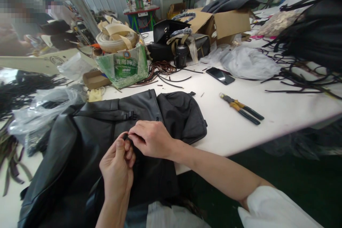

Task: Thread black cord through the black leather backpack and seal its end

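Observation:
A black leather-like bag (80,142) lies flat across the near edge of the white table (280,103) and hangs towards my lap. My left hand (117,169) and my right hand (151,138) meet over the middle of the bag. Both pinch a small black piece, perhaps a strap end or zipper pull (126,136), between thumbs and fingertips. A black strap with a buckle (107,115) runs across the bag just above my hands. The bag's rounded fabric pocket end (184,115) rests to the right of my right hand.
Pliers with yellow and black handles (240,108) and a phone (220,75) lie to the right. A green and white carton of beige strapping (121,60), black bags (173,41), a cardboard box (224,23), plastic bags (245,62) and tangled black cords (301,78) crowd the back. Other people stand at far left and top.

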